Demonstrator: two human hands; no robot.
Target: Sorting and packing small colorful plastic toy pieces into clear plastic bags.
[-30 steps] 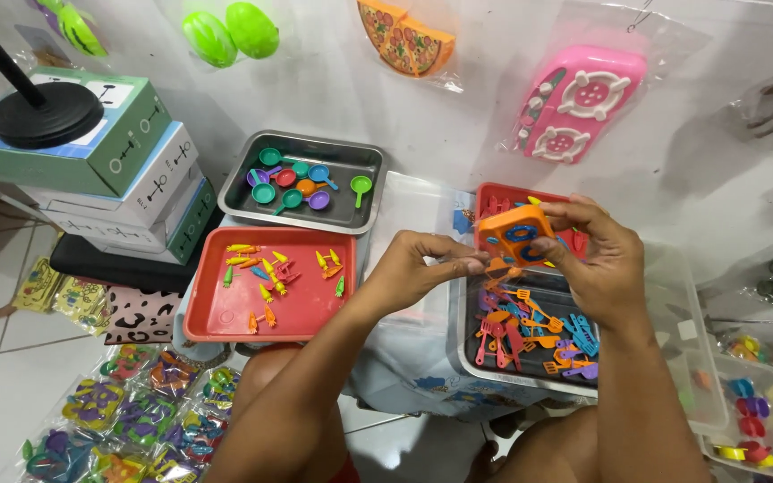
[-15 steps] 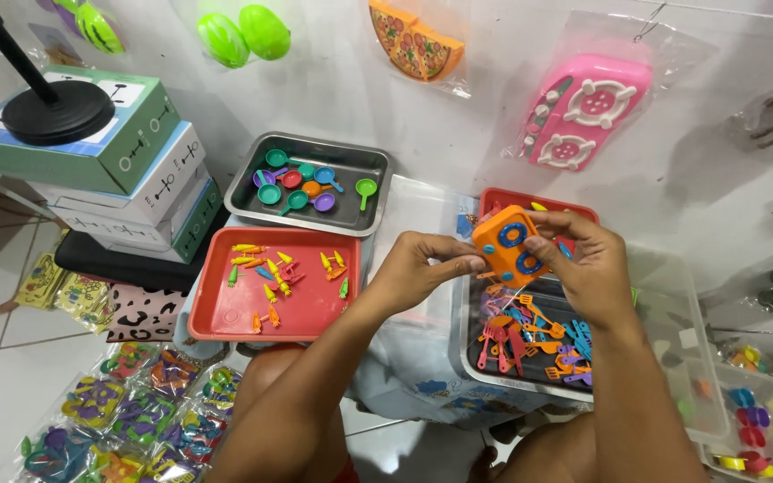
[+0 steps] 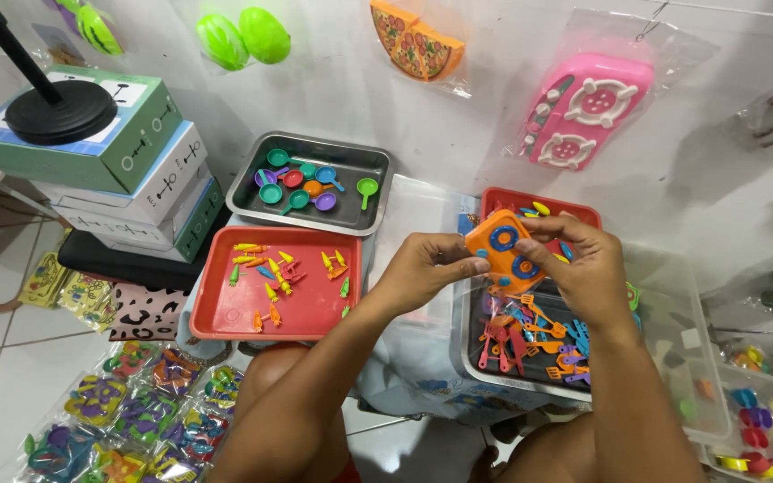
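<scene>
- Both hands meet near the middle of the view, holding one orange toy stove (image 3: 504,252) between them, above the gap between two trays.
- Left hand (image 3: 422,268) grips the stove's left edge, thumb on top and fingers curled underneath; it is closed on the toy.
- Right hand (image 3: 583,268) holds the stove's right side, fingertips pinched on the upper and lower edges; it too is clamped on the toy.
- Stove sits tilted, its long axis running from upper left to lower right, with two blue burner rings facing up toward the camera.
- Neither hand is nearer than the other: the toy lies directly between them, touching both.
- Just below the stove is a metal tray (image 3: 471,358) of small utensils in orange, blue, pink and purple.
- Behind the hands, a small red tray (image 3: 503,199) shows only its far edge.
- To the left, well apart from the hands, a larger red tray (image 3: 225,313) holds tiny yellow, orange and green pieces.
- Beyond it, a second metal tray (image 3: 378,170) holds little pans in teal, red and purple.
- Stacked boxes (image 3: 145,179) stand at far left; bagged toys hang on the wall behind.
</scene>
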